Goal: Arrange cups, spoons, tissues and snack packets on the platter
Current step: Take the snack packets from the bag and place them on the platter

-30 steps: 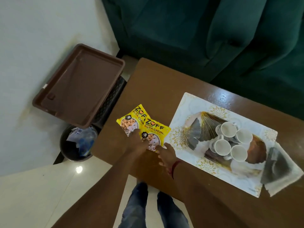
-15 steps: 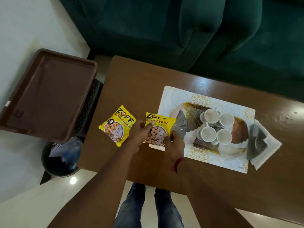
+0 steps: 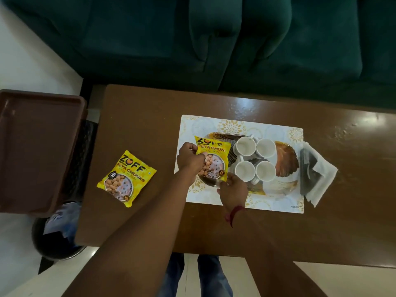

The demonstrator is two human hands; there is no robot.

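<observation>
A yellow snack packet [image 3: 216, 152] lies over the left end of the gold-and-brown platter [image 3: 286, 159]. My left hand [image 3: 188, 158] grips the packet's left edge, and my right hand [image 3: 232, 186] pinches its lower right corner. Several white cups [image 3: 255, 159] stand clustered in the platter's middle. A second yellow snack packet [image 3: 126, 179] lies alone on the brown table [image 3: 145, 116], to the left. Folded tissues [image 3: 317, 174] lie at the platter's right end, partly off the white placemat [image 3: 270, 129]. No spoons are visible.
A brown plastic tray [image 3: 36, 146] rests on a dark stand left of the table. A black bin [image 3: 54, 239] stands on the floor below it. A green sofa [image 3: 214, 39] runs behind the table. My legs show under the near edge.
Both hands have carried one packet to the right, from the bare table onto the platter's left end. The other packet stayed where it lay.
</observation>
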